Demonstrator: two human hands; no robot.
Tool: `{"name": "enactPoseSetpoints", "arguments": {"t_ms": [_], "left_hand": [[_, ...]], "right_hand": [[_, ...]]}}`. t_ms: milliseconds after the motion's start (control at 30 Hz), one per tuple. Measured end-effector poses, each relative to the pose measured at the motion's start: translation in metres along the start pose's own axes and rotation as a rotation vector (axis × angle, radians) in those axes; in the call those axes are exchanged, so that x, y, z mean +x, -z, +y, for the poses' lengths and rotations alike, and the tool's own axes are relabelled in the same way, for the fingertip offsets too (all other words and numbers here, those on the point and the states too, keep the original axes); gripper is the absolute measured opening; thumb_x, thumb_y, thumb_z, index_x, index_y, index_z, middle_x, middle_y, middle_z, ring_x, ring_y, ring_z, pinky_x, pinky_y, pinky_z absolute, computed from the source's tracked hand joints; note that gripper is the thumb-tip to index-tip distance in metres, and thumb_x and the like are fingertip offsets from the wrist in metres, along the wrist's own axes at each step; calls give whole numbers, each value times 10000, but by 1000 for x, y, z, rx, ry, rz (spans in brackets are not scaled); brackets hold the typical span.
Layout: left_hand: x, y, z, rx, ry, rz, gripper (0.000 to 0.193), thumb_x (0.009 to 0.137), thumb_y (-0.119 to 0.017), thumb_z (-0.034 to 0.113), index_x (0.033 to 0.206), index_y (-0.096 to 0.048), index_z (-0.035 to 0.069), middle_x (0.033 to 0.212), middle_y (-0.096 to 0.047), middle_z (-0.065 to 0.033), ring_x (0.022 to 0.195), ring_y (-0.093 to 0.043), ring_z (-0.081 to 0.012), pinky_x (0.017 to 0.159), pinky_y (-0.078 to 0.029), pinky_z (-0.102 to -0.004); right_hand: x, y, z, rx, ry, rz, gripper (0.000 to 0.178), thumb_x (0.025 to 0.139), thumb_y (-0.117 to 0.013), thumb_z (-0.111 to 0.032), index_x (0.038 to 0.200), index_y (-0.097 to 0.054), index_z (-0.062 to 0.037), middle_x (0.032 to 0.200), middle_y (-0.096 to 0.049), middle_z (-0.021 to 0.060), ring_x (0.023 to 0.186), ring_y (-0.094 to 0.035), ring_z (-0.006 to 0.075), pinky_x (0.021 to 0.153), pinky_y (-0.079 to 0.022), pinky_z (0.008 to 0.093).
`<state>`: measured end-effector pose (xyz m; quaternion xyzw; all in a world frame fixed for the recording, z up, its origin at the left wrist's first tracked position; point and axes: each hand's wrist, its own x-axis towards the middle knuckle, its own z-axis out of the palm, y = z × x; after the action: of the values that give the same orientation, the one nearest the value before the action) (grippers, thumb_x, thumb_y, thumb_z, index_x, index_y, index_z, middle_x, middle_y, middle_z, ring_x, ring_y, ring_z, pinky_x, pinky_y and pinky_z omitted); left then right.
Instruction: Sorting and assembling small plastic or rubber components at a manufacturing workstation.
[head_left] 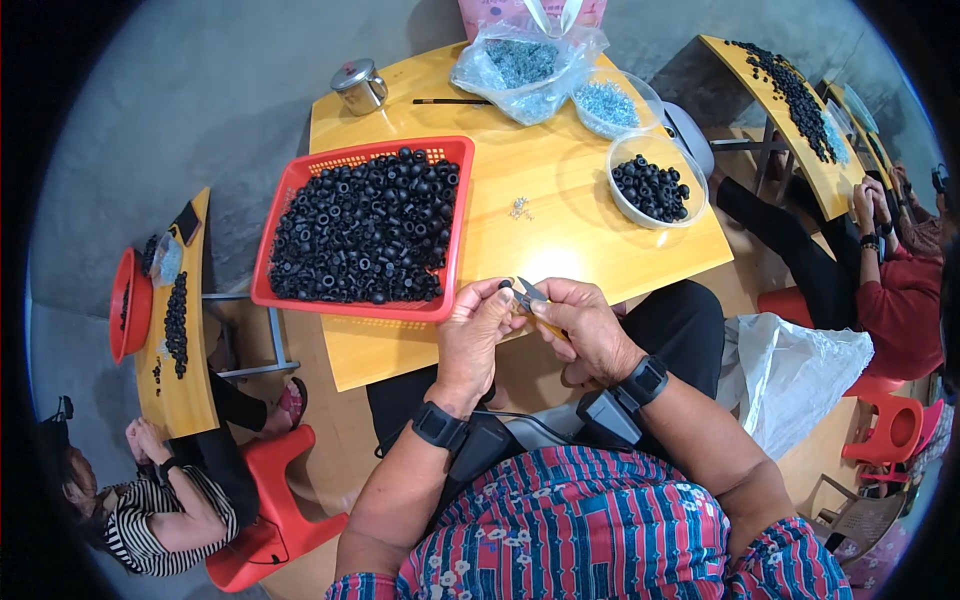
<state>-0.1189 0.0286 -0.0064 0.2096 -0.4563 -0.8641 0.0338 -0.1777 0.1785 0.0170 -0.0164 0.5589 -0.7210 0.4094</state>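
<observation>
My left hand (474,335) is closed in a pinch on a small round black part (505,284) at the near edge of the table. In my right hand (590,325) is a small pair of scissors (528,296) with yellow handles. The blades are apart, with their tips beside the black part. Close by on the left, a red plastic basket (465,200) holds a heap of hollow black round parts (365,225). Farther right, a clear bowl (622,208) contains more black parts (650,188). A little pile of tiny pale bits (520,208) lies between them.
At the back of the yellow table (540,170) are a metal mug (358,88), a dark stick (450,101), a plastic bag (545,100) and a tub (640,125) of bluish clear pieces. People sit at side tables (190,400) with black parts. White plastic sheeting (800,375) hangs at my right.
</observation>
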Motion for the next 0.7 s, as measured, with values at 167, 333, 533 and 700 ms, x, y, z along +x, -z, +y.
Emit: {"name": "enactPoseSetpoints", "arguments": {"t_ms": [167, 333, 533, 700], "left_hand": [[0, -1, -1, -20, -7, 13, 189, 934, -623, 120, 1081, -594, 5, 856, -598, -20, 725, -560, -80, 706, -542, -247], [0, -2, -1, -2, -27, 30, 188, 932, -627, 121, 1072, -599, -1, 851, -599, -23, 719, -559, -81, 702, -542, -248], [1, 0, -2, 81, -72, 7, 169, 934, -622, 115, 1076, -603, 24, 884, -601, -24, 737, -567, -79, 706, -534, -238], [3, 9, -1, 287, -242, -170, 194, 938, -610, 93, 1114, -602, 11, 907, -599, -13, 771, -558, -70, 711, -508, -218]], "right_hand": [[3, 0, 7, 13, 32, 22, 126, 952, -530, -117, 939, -621, -31, 624, -532, -1, 414, -392, 52, 388, -305, 198], [1, -2, 5, -40, 54, 33, 123, 950, -529, -117, 935, -622, -38, 616, -522, -6, 427, -394, 48, 393, -305, 196], [-1, 1, -1, -57, 25, 14, 125, 946, -536, -126, 935, -626, -40, 612, -515, -12, 434, -388, 46, 397, -299, 195], [-5, 8, -12, -90, -33, -24, 134, 948, -536, -133, 960, -624, -33, 615, -505, -14, 438, -370, 40, 397, -274, 193]]}}
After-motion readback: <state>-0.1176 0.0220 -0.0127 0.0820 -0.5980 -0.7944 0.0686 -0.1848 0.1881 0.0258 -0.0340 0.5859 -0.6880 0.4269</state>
